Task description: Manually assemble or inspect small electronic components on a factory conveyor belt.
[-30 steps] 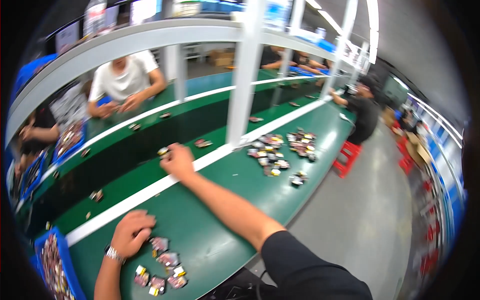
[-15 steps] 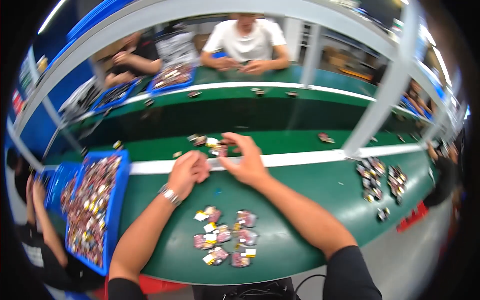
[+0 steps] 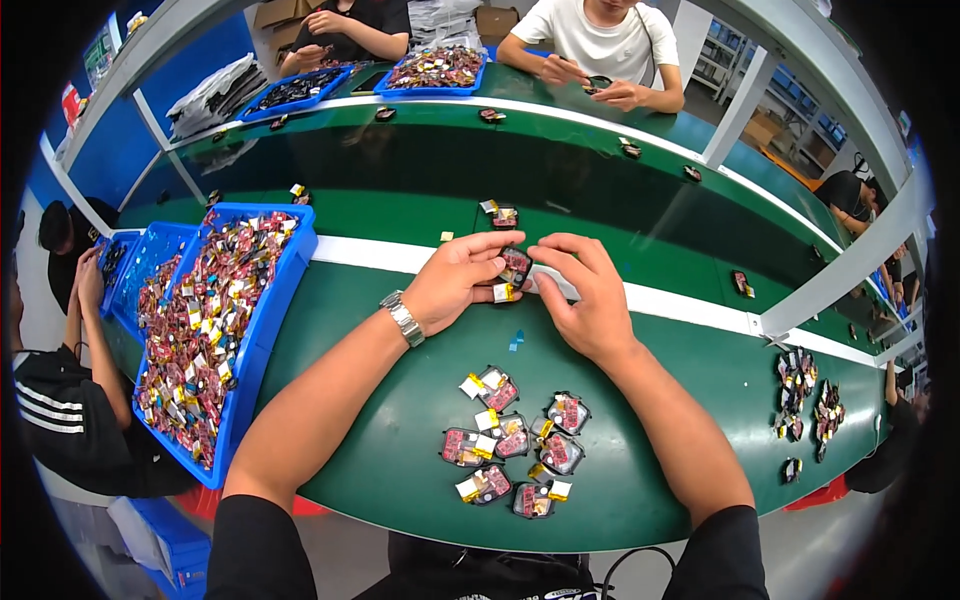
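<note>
A small dark, red-faced flat part with a yellow tab (image 3: 513, 268) sits between both hands at the white stripe (image 3: 690, 308) of the green surface (image 3: 400, 400). The left hand (image 3: 455, 282) closes its fingers on the part's left side, a metal wristwatch (image 3: 404, 318) on its wrist; the right hand (image 3: 585, 295) pinches it from the right (thumb and forefinger curled in). Just nearer the person, a cluster of similar red and black parts with yellow tabs (image 3: 515, 445) lies loose on the surface. To the left stands a blue plastic tray (image 3: 262, 330) heaped with the same parts. Beyond the stripe, one more part (image 3: 503, 214) lies alone. Across the surface, a person in a white shirt (image 3: 600, 40) works with both hands, and further piles of parts (image 3: 808, 395) lie at the right end.
</note>
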The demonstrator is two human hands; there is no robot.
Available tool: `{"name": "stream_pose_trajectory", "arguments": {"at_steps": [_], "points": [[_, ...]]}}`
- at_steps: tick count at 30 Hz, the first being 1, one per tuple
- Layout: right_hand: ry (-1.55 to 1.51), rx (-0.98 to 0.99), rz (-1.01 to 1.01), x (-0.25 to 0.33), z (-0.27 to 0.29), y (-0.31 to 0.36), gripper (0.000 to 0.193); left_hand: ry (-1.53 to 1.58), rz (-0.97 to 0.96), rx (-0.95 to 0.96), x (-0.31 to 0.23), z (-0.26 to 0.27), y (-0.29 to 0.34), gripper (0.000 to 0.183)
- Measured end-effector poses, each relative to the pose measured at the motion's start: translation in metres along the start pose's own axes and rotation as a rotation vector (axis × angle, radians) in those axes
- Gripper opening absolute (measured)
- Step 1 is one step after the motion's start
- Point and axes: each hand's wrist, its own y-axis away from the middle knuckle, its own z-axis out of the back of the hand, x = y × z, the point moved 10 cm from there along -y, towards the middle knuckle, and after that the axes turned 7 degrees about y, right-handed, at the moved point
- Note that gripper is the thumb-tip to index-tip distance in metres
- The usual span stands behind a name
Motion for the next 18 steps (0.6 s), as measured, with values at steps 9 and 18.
{"name": "stream_pose_trajectory", "arguments": {"at_steps": [9,18], "points": [[0.239,-0.059,0.141,0.021,0.003,0.000,0.030,0.107,0.014,0.014,0.014,-0.012,0.004,0.031],[0.266,-0.022,0.200,0.022,0.000,-0.001,0.028,0.151,-0.024,-0.019,0.011,-0.014,0.006,0.029]]}}
